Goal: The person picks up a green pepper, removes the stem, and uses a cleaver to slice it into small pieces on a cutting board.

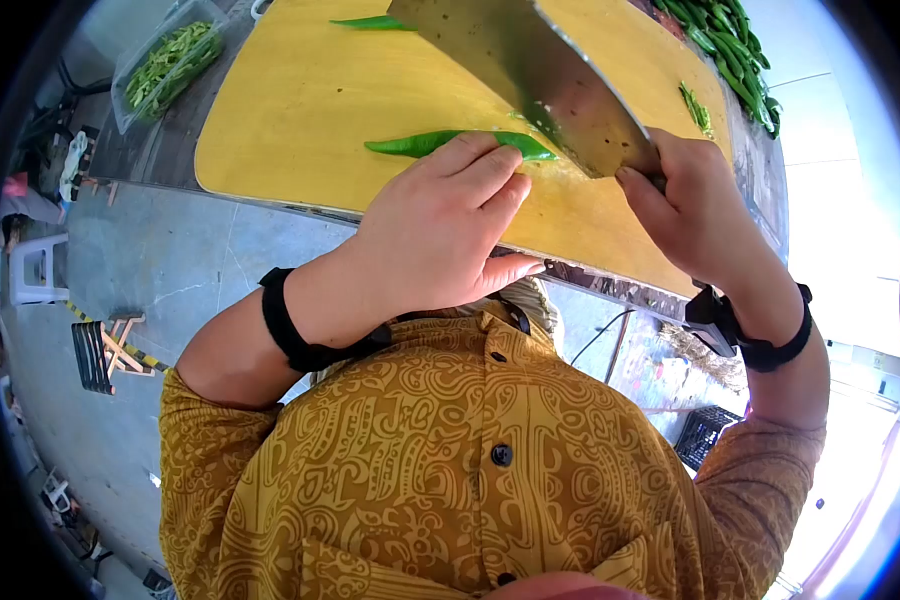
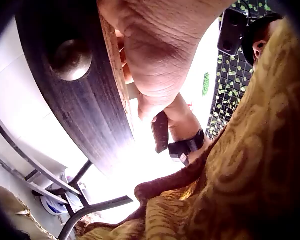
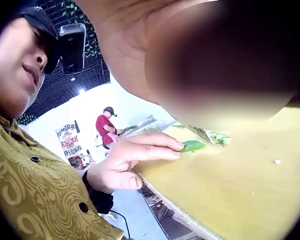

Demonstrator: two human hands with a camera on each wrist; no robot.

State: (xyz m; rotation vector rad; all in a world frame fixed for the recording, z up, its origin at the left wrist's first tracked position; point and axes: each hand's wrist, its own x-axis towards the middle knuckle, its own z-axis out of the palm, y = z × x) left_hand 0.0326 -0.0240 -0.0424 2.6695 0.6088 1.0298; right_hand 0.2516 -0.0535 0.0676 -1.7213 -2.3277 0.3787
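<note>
A long green pepper [image 1: 402,146] lies across the yellow board [image 1: 280,110] near its front edge. My left hand [image 1: 440,220] rests its fingertips on the pepper, thumb apart and lower, by the board's edge. With my right hand [image 1: 695,205] I grip the handle of a wide cleaver [image 1: 560,90], its blade over the board to the right of the pepper. In the right wrist view the pepper's end [image 3: 192,146] shows beyond the left fingers, with the blade beside it and pale green bits [image 3: 220,138] at the blade. The left wrist view shows the left palm [image 2: 160,55], fingers hidden.
Another green pepper [image 1: 370,22] lies at the board's far side. A clear container [image 1: 175,70] of cut green pieces stands at the left. Several whole peppers [image 1: 730,50] are piled at the far right, near some green slivers [image 1: 695,110]. Another person [image 3: 106,127] stands in the background.
</note>
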